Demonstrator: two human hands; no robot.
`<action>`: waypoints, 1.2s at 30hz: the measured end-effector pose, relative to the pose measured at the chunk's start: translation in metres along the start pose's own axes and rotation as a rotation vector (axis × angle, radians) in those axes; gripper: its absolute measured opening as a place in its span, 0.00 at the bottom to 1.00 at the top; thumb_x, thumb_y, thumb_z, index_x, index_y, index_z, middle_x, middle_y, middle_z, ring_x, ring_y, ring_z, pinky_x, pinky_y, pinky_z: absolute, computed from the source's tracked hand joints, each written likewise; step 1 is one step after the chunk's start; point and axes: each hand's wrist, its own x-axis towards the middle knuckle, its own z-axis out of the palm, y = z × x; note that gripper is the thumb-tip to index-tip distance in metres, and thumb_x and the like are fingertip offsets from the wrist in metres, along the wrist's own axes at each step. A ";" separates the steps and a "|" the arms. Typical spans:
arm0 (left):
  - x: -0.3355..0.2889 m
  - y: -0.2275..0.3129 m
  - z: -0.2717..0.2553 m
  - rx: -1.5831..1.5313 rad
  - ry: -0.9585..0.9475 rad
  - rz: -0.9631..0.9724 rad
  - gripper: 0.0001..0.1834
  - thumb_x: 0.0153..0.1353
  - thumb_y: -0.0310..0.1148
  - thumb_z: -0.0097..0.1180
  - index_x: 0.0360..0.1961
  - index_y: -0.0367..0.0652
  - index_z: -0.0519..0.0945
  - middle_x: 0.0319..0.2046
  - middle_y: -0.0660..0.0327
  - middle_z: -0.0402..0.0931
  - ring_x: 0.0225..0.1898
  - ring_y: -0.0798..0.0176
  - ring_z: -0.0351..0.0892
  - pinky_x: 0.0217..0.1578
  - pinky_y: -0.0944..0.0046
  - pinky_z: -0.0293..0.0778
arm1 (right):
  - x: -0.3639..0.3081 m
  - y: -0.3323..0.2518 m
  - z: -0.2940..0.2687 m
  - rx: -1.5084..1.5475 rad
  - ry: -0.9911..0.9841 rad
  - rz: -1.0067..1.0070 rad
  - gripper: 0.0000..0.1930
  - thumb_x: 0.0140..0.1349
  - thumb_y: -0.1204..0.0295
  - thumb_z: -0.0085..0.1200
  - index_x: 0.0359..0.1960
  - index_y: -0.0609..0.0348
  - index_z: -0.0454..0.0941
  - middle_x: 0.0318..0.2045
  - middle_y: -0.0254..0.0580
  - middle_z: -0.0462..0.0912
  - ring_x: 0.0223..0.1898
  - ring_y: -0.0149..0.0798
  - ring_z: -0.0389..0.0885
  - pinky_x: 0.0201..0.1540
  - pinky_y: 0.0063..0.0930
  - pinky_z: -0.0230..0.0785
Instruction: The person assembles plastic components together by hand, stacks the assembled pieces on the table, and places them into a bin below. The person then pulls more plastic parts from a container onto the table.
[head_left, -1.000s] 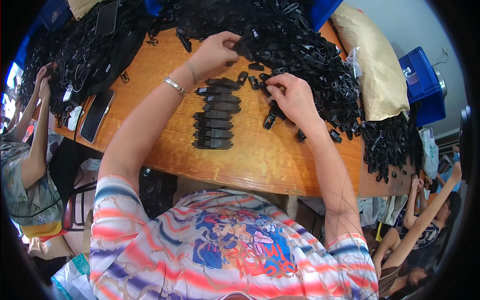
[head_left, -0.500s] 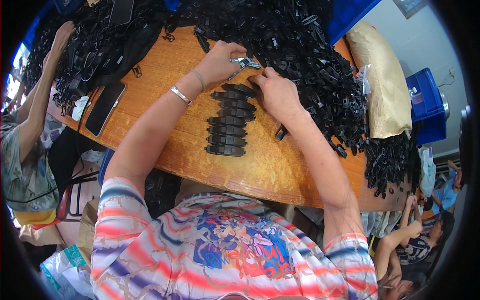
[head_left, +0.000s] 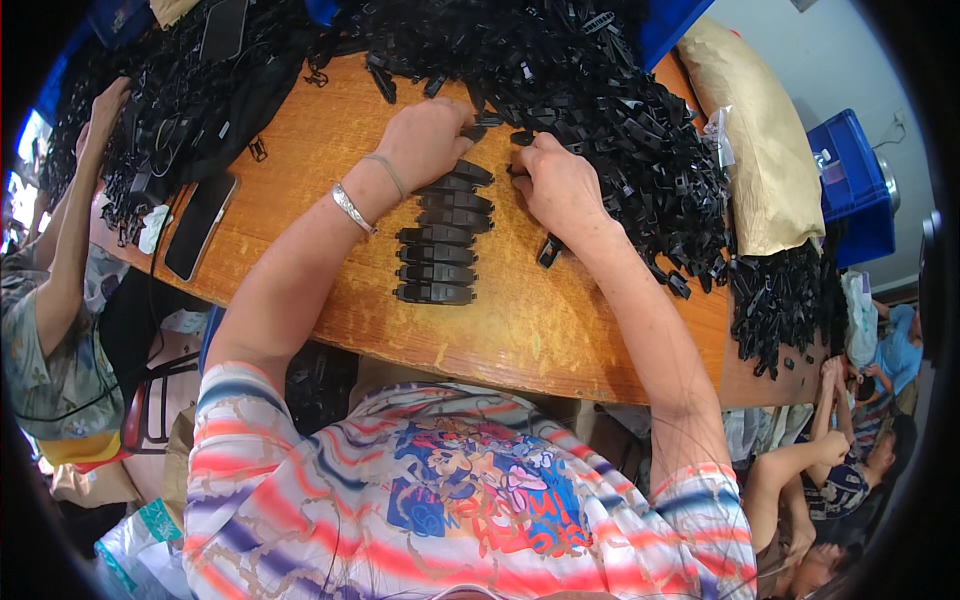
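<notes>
On the wooden surface (head_left: 545,330), the left hand (head_left: 425,140) is pinching a black piece (head_left: 474,132) just beyond a row of black clips (head_left: 436,273). The right hand (head_left: 562,187) is curling narrowly; I'm not seeing whether it's gripping anything. Rightward, a loose heap (head_left: 645,165) is lying. Clips are looking light, stiff, slick; I'm guessing their long sides suit pinching.

1. A phone (head_left: 203,226) with a dark screen lies on the left side of the wooden worktop (head_left: 540,335), near a crumpled white scrap (head_left: 152,230).
2. A second phone (head_left: 224,32), also dark-screened, is at the upper left.
3. A plump tan sack (head_left: 757,140) is at the right, with a blue crate (head_left: 860,180) beyond it.
4. A white-and-turquoise plastic bag (head_left: 150,555) sits at the lower left.
5. A co-worker (head_left: 50,385) in a patterned top is at the left; another person (head_left: 900,350), in light blue, is at the far right.
</notes>
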 end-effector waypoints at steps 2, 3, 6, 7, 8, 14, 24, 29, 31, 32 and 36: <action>-0.001 -0.004 0.005 0.002 0.059 -0.004 0.14 0.67 0.33 0.70 0.51 0.40 0.89 0.39 0.49 0.87 0.43 0.45 0.89 0.47 0.49 0.84 | -0.002 -0.004 -0.001 0.057 0.051 0.002 0.11 0.66 0.72 0.67 0.50 0.57 0.88 0.50 0.50 0.83 0.46 0.60 0.89 0.51 0.51 0.83; -0.001 -0.007 0.007 0.003 0.118 -0.007 0.14 0.68 0.34 0.69 0.52 0.40 0.89 0.40 0.49 0.87 0.43 0.45 0.89 0.47 0.48 0.84 | -0.004 -0.006 -0.002 0.113 0.100 0.006 0.10 0.68 0.72 0.65 0.48 0.59 0.87 0.50 0.53 0.83 0.45 0.61 0.90 0.49 0.52 0.84; 0.001 -0.007 0.009 -0.029 0.142 -0.088 0.14 0.69 0.34 0.69 0.53 0.42 0.89 0.40 0.49 0.87 0.42 0.43 0.89 0.46 0.48 0.84 | -0.007 -0.009 -0.003 0.160 0.169 -0.025 0.11 0.68 0.72 0.65 0.50 0.59 0.85 0.50 0.53 0.82 0.44 0.62 0.90 0.50 0.53 0.84; 0.002 -0.008 0.010 -0.028 0.142 -0.088 0.14 0.69 0.34 0.69 0.53 0.42 0.89 0.40 0.49 0.87 0.42 0.43 0.89 0.46 0.48 0.84 | -0.006 -0.010 -0.002 0.160 0.169 -0.025 0.11 0.68 0.72 0.65 0.50 0.59 0.85 0.50 0.53 0.82 0.44 0.62 0.90 0.50 0.53 0.84; 0.003 -0.009 0.011 -0.080 0.135 -0.102 0.14 0.70 0.34 0.68 0.54 0.44 0.90 0.40 0.49 0.86 0.42 0.43 0.88 0.46 0.48 0.84 | -0.005 -0.010 0.001 0.146 0.154 -0.024 0.10 0.68 0.72 0.65 0.50 0.58 0.85 0.50 0.53 0.82 0.44 0.62 0.90 0.50 0.54 0.84; 0.002 -0.017 0.014 -0.165 0.079 0.030 0.14 0.69 0.26 0.64 0.54 0.48 0.91 0.43 0.51 0.83 0.47 0.44 0.85 0.51 0.50 0.83 | -0.002 -0.008 0.001 0.207 0.205 0.040 0.09 0.67 0.71 0.67 0.47 0.57 0.85 0.49 0.51 0.83 0.43 0.59 0.90 0.50 0.52 0.83; -0.003 -0.011 -0.009 0.090 0.035 0.223 0.12 0.60 0.22 0.71 0.44 0.46 0.89 0.45 0.57 0.79 0.54 0.48 0.82 0.55 0.50 0.82 | -0.020 -0.005 -0.001 0.163 0.206 0.050 0.12 0.61 0.70 0.72 0.45 0.57 0.88 0.45 0.46 0.89 0.48 0.51 0.90 0.52 0.46 0.83; -0.002 -0.013 -0.013 0.064 -0.022 0.142 0.13 0.58 0.26 0.75 0.45 0.44 0.88 0.45 0.56 0.82 0.51 0.47 0.85 0.53 0.51 0.83 | -0.012 -0.004 0.000 -0.010 0.177 0.045 0.14 0.62 0.68 0.74 0.49 0.56 0.90 0.44 0.45 0.89 0.46 0.54 0.90 0.49 0.45 0.81; -0.001 -0.016 -0.014 0.004 -0.044 0.114 0.14 0.58 0.27 0.76 0.45 0.43 0.88 0.45 0.56 0.83 0.50 0.46 0.86 0.52 0.50 0.83 | -0.001 -0.008 -0.005 0.016 0.196 0.033 0.15 0.62 0.68 0.74 0.49 0.55 0.90 0.45 0.45 0.88 0.47 0.54 0.90 0.50 0.45 0.81; -0.001 -0.017 -0.015 -0.024 -0.055 0.083 0.14 0.58 0.28 0.77 0.45 0.41 0.88 0.45 0.55 0.83 0.49 0.46 0.86 0.51 0.50 0.83 | 0.005 -0.013 -0.009 0.102 0.181 0.053 0.14 0.63 0.69 0.73 0.49 0.55 0.91 0.45 0.46 0.88 0.49 0.54 0.89 0.51 0.46 0.81; 0.002 -0.023 -0.019 -0.033 -0.119 0.026 0.15 0.57 0.30 0.78 0.43 0.38 0.88 0.42 0.52 0.86 0.47 0.46 0.87 0.50 0.50 0.83 | 0.025 -0.016 0.002 0.215 0.220 0.014 0.13 0.62 0.69 0.72 0.48 0.55 0.92 0.45 0.47 0.87 0.49 0.54 0.89 0.52 0.48 0.82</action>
